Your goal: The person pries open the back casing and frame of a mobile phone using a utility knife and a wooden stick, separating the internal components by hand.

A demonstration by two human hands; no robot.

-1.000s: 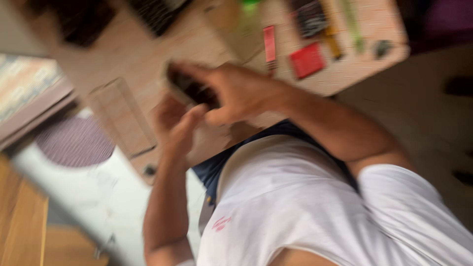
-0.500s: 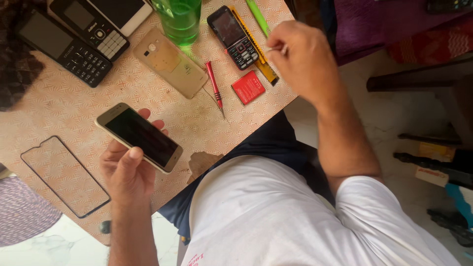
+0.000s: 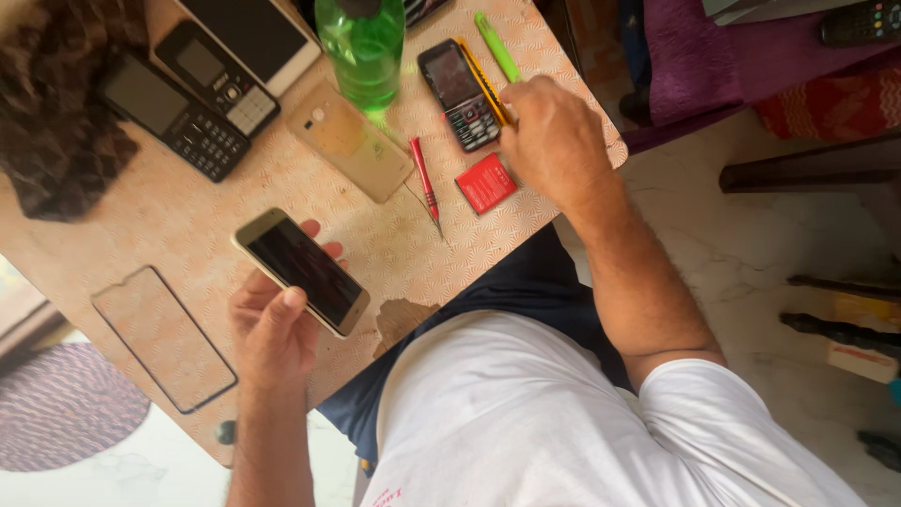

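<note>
My left hand holds a gold-edged smartphone with a dark screen, just above the patterned table. My right hand rests on the table's right side, fingers curled over the end of a yellow tool beside a small black keypad phone. A red-handled screwdriver and a red square piece lie between the hands. Whether the right fingers grip the yellow tool is unclear.
A green bottle, a gold phone back, two black keypad phones, a white-edged phone, a green pen and a dark cloth lie further back. A screen protector sits at the left front edge.
The view has steadied after a blurred swing. My right hand has come down from near the table's far edge to the yellow tool. The left hand keeps the smartphone.
</note>
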